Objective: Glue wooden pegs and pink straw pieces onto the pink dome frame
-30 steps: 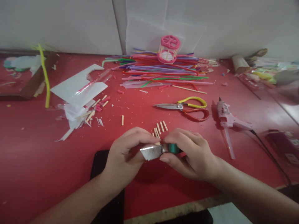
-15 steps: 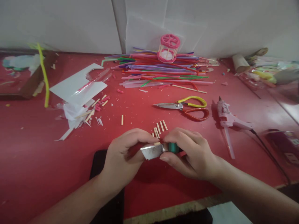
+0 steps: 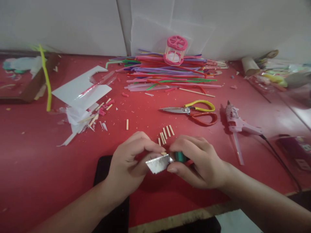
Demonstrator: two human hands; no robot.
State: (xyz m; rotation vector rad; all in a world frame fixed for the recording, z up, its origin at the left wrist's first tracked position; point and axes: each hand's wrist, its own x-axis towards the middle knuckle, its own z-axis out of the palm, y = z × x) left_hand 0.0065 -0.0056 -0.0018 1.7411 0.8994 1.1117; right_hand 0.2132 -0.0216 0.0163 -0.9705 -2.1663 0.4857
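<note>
My right hand (image 3: 196,165) is closed round the teal handle of a knife (image 3: 160,162), whose broad metal blade points left. My left hand (image 3: 132,161) pinches a thin pale stick (image 3: 163,153) at the blade's back edge, thumb and fingers pressed together. Both hands hover just above the red table (image 3: 145,113) near its front edge. Several short cut stick pieces (image 3: 166,133) lie in a row just beyond my fingers. A single cut piece (image 3: 127,124) lies further left.
Scissors (image 3: 194,111) with yellow and red handles lie beyond the hands. A pink glue gun (image 3: 236,124) lies to the right. A pile of coloured straws (image 3: 167,72) with a pink cage-like model (image 3: 175,50) sits at the back. White card (image 3: 81,89) and scraps lie left. A dark phone (image 3: 111,197) lies under my left wrist.
The knife blade has tipped slightly downward and both hands have shifted a little nearer to me. Everything else on the table stays put.
</note>
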